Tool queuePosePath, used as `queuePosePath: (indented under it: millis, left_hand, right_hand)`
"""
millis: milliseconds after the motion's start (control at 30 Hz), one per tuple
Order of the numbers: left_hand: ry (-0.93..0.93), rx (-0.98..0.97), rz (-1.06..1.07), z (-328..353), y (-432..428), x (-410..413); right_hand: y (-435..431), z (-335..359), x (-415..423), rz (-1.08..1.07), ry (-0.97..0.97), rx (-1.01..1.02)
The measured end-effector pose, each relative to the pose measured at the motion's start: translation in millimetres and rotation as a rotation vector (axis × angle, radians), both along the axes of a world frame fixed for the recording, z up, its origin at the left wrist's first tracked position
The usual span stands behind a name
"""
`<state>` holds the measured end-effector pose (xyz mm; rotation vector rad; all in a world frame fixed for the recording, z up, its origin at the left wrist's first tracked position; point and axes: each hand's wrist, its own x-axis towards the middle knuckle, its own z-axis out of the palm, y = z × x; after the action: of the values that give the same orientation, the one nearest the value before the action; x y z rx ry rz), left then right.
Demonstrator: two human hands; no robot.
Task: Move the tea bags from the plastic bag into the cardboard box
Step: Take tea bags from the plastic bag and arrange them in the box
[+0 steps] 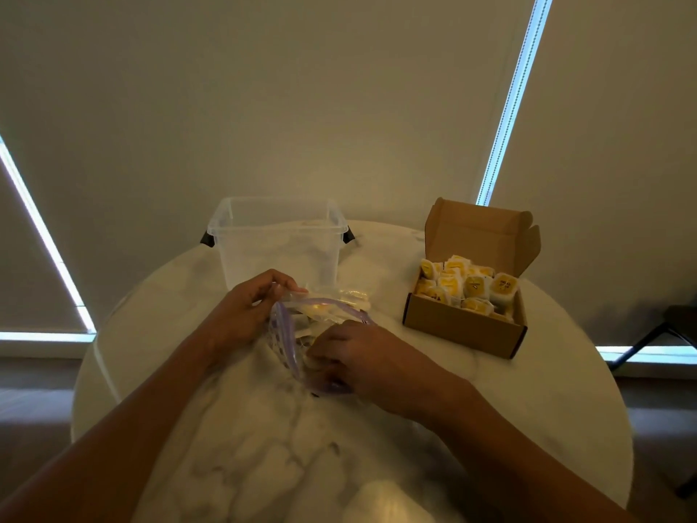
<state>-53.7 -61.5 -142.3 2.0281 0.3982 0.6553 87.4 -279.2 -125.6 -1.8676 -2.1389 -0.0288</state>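
A clear plastic bag (pixel 286 334) with a purple zip rim lies open in the middle of the round marble table (pixel 377 447), with yellow-and-white tea bags (pixel 320 309) inside. My left hand (pixel 245 311) pinches the bag's far rim and holds the mouth open. My right hand (pixel 362 360) reaches into the mouth, its fingers closed around tea bags at the near rim. To the right stands an open cardboard box (pixel 460 328), lid flap up, packed with several yellow-and-white tea bags (pixel 467 285).
A clear plastic tub (pixel 279 239) with black handle clips stands behind the bag at the table's far edge. A dark chair (pixel 671 330) is on the floor at the right. Roller blinds cover the windows behind.
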Motion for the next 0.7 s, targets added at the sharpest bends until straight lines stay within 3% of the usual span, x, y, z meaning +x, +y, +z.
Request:
queuePosePath:
  millis: [267, 467, 700]
  left_hand:
    - [0.009, 0.043, 0.03, -0.7, 0.2, 0.0]
    - [0.015, 0.077, 0.023, -2.4, 2.1, -2.6]
    - [0.005, 0.088, 0.027, -0.4, 1.0, -3.6]
  right_hand:
    - [0.1, -0.4, 0.4, 0.027, -0.139, 0.035]
    - [-13.6, 14.5, 7.1, -0.115, 0.248, 0.175]
    - [-26.7, 37.2, 15.6, -0.225, 0.917, 0.236]
